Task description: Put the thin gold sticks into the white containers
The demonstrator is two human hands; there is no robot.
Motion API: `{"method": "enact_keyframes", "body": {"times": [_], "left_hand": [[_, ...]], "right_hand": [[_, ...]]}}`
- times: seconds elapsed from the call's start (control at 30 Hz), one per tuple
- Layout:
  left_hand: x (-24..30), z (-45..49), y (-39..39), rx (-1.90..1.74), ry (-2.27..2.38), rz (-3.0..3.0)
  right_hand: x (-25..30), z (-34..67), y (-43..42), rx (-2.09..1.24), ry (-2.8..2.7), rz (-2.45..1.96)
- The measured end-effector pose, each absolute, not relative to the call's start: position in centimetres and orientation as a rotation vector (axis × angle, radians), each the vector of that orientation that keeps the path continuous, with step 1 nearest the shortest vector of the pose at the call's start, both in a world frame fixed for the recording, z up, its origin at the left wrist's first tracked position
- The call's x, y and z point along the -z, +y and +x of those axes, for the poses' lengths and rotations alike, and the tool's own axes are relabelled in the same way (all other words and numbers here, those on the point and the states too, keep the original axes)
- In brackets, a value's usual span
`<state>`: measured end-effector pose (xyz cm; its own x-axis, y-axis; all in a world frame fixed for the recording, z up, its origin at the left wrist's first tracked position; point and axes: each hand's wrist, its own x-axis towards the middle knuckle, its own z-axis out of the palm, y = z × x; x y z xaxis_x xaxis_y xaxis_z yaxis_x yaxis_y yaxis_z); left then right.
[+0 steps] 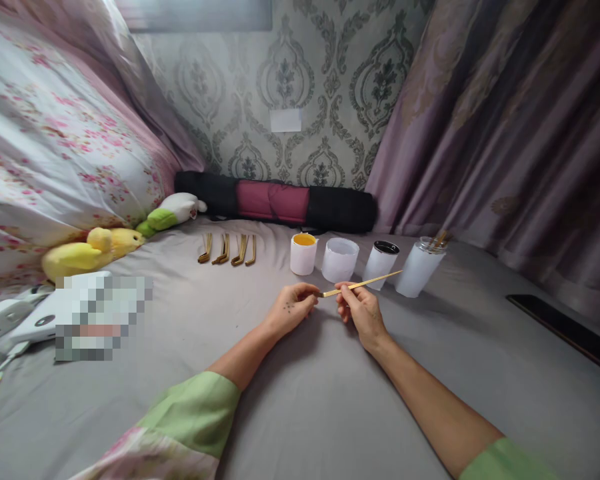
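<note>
My right hand point(361, 312) pinches a thin paintbrush point(375, 279) by its pale wooden handle. The brush slants, its handle end pointing up to the right and its dark tip to the left. At that tip are the closed fingers of my left hand point(294, 308), though what exactly they pinch is partly hidden. Beyond the hands stand a white cup of yellow paint point(303, 259), a wide whitish cup point(340, 261), a white cup with a black rim and dark contents point(377, 267), and a white-wrapped jar point(415, 270) with several sticks in it.
Several bent gold-coloured rods point(239, 252) lie in small groups on the grey sheet point(300, 413). A black-and-maroon roll point(273, 201) lies along the wall. Plush toys point(93, 250) and a white power strip point(5, 317) are left; a dark phone-like slab point(563, 330) lies right.
</note>
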<state>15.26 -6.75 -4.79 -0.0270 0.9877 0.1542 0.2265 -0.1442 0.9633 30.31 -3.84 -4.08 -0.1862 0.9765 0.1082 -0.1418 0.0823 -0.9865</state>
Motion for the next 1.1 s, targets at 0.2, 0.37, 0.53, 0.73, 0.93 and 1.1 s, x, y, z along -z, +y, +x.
{"method": "enact_keyframes", "body": {"times": [0.2,0.37,0.53,0.73,0.93,1.1], "left_hand": [[4.7,15.1,-6.5,-1.234,1.079,1.083],[5.3,14.9,-6.4,-1.201,0.921,0.942],[5.2,14.9,-6.4,-1.168,0.856,0.862],[4.3,15.0,-6.9,-1.121,0.843,0.775],[4.0,15.1,-7.2,-1.036,0.831,0.762],[4.1,15.1,-7.2,-1.026,0.85,0.751]], "right_hand": [[4.2,30.4,-3.8,-1.312,-1.29,-0.952],[4.3,30.4,-3.8,-1.292,-1.321,-0.976],[4.3,30.4,-3.8,-1.288,-1.333,-0.986],[4.1,30.4,-4.0,-1.29,-1.353,-0.972],[4.4,30.6,-3.9,-1.294,-1.395,-0.997],[4.7,30.7,-3.8,-1.299,-1.381,-1.009]]}}
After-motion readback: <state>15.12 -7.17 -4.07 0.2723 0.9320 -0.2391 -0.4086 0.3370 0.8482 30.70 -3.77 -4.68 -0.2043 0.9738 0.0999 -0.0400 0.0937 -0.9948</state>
